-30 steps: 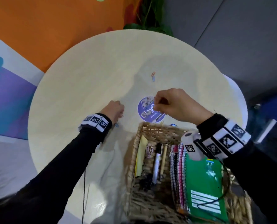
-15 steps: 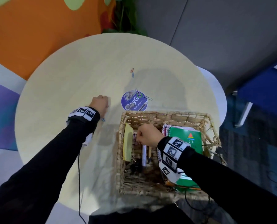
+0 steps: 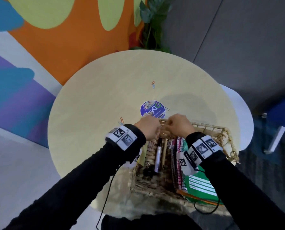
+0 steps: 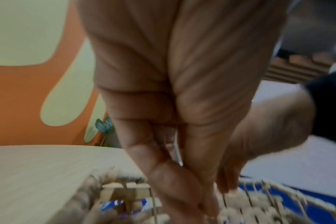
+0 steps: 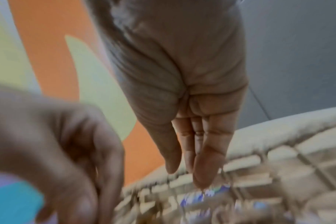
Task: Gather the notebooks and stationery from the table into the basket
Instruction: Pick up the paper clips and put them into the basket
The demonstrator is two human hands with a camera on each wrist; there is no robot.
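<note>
The wicker basket point(image 3: 221, 130) stands on the near right of the round table point(image 3: 96, 97). It holds a green notebook point(image 3: 199, 185), spiral notebooks point(image 3: 176, 156), a white marker point(image 3: 157, 158), a wooden pen and yellow sticky notes. My left hand point(image 3: 148, 128) hovers over the basket's far left corner. In the left wrist view its thumb and fingers point(image 4: 169, 174) pinch a thin paper clip point(image 4: 177, 151). My right hand point(image 3: 178, 125) is beside it over the far rim, fingers point(image 5: 203, 174) hanging straight and holding nothing. Loose paper clips point(image 3: 153, 84) point(image 3: 121, 121) lie on the table.
A round purple sticker point(image 3: 152, 108) lies just beyond the basket with paper clips point(image 3: 164, 107) on its right edge. A plant point(image 3: 150, 22) stands against the orange wall behind the table. A white chair point(image 3: 238, 113) sits at the table's right.
My left hand has come off the table to the basket's far corner. My right hand has risen from inside the basket to its far rim.
</note>
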